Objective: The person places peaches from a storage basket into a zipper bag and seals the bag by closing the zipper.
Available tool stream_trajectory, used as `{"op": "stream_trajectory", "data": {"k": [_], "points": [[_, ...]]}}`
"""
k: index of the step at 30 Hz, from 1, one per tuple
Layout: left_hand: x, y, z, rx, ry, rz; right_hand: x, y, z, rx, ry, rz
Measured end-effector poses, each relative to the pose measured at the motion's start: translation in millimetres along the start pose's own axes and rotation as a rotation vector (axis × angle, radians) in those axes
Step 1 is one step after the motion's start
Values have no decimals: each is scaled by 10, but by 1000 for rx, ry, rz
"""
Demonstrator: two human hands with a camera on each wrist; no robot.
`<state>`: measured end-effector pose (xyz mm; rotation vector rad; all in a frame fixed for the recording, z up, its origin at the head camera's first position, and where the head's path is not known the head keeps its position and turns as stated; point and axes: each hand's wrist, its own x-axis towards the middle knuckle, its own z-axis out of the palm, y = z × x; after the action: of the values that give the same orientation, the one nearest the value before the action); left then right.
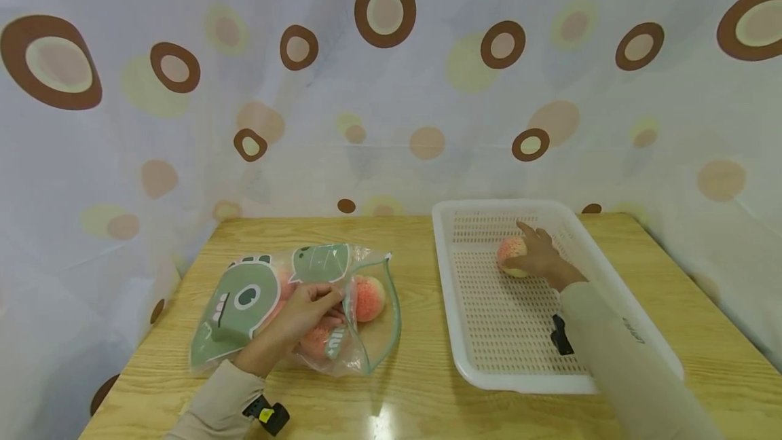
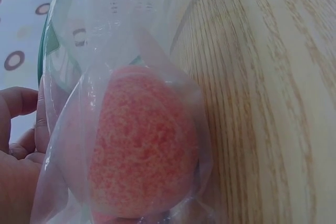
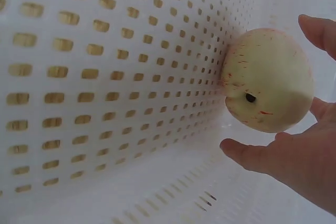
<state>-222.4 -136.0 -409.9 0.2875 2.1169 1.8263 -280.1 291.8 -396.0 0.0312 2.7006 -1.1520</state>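
A clear zip bag (image 1: pixel 241 318) printed with a green cartoon creature lies on the left of the table, with its green-edged mouth facing right. My left hand (image 1: pixel 311 311) pinches the bag's film near that mouth. Inside are several pink-speckled peaches; one peach (image 1: pixel 370 299) shows at the opening, and another peach (image 2: pixel 142 145) fills the left wrist view behind the film. On the right, a pale yellow and pink peach (image 3: pixel 269 80) sits in the white basket (image 1: pixel 455 331). My right hand (image 1: pixel 540 257) reaches over this peach, thumb and fingers spread around it.
The perforated basket has raised walls and a wide rim, and stands on the wooden table (image 1: pixel 421 358) to the right of the bag. A spotted curtain (image 1: pixel 391 100) hangs behind the table's back edge.
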Motion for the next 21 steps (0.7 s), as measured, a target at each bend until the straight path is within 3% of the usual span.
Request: {"op": "stream_trajectory", "data": {"k": [8,21], "points": [[7,2,4,-8,2,-9,106,156,75,-142,38,-94],[2,4,12,-2,19,-15,94,189,101,-172,106,-146]]}}
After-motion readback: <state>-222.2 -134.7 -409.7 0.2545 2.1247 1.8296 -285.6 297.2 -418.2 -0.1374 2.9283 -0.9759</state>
